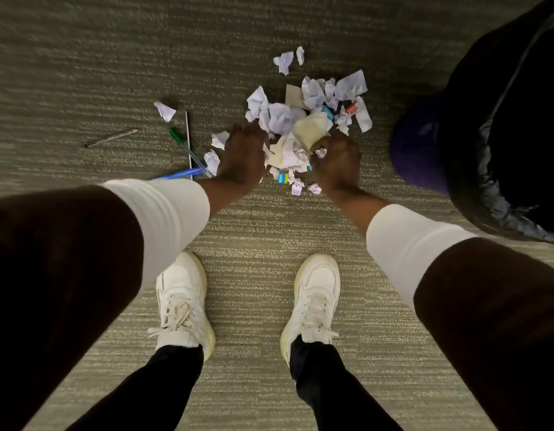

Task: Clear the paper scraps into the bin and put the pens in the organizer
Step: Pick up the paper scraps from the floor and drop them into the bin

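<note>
A heap of crumpled white paper scraps (313, 110) lies on the carpet ahead of my feet. My left hand (243, 154) and my right hand (336, 160) press in from either side of the heap's near part, fingers curled around a bunch of scraps (289, 152) between them. Left of the heap lie several pens: a green-capped one (177, 135), a blue one (179, 174) and a dark slim one (112, 137). The bin (515, 126), lined with a black bag, stands at the right. No organizer is in view.
Loose scraps lie apart from the heap, one at the left (165, 110) and two farther away (285, 62). A purple object (415, 150) sits against the bin's left side. My white shoes (184, 300) stand on the striped carpet just behind the heap.
</note>
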Tool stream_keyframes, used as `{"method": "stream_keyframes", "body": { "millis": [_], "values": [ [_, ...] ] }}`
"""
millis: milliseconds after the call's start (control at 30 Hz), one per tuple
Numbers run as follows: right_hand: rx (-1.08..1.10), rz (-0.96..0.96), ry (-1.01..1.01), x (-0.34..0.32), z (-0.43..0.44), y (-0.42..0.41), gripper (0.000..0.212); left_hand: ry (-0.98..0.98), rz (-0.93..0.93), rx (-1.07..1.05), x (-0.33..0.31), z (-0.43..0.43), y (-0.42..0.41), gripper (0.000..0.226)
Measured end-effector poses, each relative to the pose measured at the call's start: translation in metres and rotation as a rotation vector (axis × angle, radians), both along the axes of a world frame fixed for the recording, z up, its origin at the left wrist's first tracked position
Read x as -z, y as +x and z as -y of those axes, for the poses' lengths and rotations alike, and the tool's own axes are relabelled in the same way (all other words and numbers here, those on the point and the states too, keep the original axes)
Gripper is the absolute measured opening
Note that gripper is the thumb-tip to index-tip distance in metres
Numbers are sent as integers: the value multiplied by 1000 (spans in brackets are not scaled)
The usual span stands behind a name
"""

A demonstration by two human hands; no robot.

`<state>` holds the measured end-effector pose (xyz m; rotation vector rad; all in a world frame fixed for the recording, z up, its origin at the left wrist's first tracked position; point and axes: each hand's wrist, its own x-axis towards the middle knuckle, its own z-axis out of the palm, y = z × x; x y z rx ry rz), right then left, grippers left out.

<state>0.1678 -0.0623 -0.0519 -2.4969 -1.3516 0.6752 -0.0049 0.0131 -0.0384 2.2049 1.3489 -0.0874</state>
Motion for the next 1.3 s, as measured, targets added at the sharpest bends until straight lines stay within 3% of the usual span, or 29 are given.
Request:
{"method": "stream_keyframes", "body": {
  "millis": [267,500,833,1100,1200,1300],
  "values": [
    [128,-13,84,-92,6,25,13,-109,107,-279,-80,4,26,7],
    [244,-66,300,-186,14,56,13,-115,316,-420,-170,0,88,10],
    [577,-136,413,-272,45,106,19,-122,499,-434,-261,14,172,9],
    [897,-239,345,-276,69,166,18,-338,494,-347,-272,40,266,5],
    [970,-278,274,-268,74,188,39,-421,449,-274,-256,53,295,21],
    [1021,-366,208,-261,78,203,53,-539,397,-200,-252,68,311,55]
  ]
}}
